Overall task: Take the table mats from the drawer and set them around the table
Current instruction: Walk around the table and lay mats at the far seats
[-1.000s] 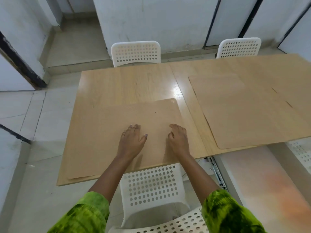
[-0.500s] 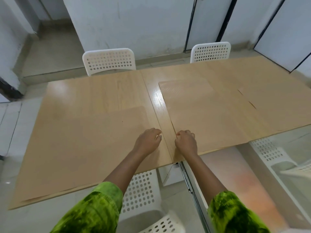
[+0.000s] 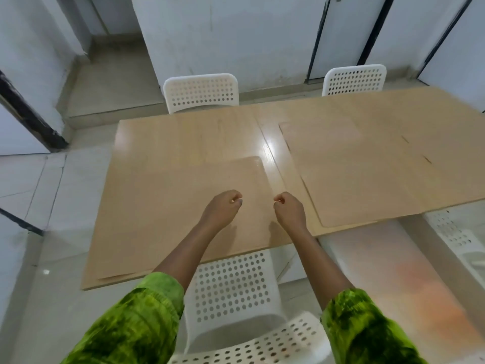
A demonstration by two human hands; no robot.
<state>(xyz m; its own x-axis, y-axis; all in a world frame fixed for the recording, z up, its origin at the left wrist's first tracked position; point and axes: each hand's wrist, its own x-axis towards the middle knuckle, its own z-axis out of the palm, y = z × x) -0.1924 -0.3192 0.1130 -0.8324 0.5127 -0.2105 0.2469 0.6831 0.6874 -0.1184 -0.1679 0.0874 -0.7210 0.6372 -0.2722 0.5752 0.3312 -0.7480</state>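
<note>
A large tan table mat [image 3: 168, 216] lies flat on the near left part of the wooden table [image 3: 183, 137], its near left corner at the table's edge. A second tan mat [image 3: 362, 179] lies flat on the right half. My left hand [image 3: 223, 208] hovers over the left mat's right part with its fingers curled in and nothing in it. My right hand [image 3: 288, 212] is a loose fist over the strip of bare table between the two mats, also holding nothing.
Two white perforated chairs stand at the far side, one on the left [image 3: 200, 91] and one on the right [image 3: 354, 80]. Another white chair [image 3: 233, 292] is tucked in right below my arms, and one more [image 3: 456, 240] at the near right. Walls and doors lie behind.
My hands lifted from lying flat on the left mat and curled into loose fists. The view swung right and then back left; both mats lie still.
</note>
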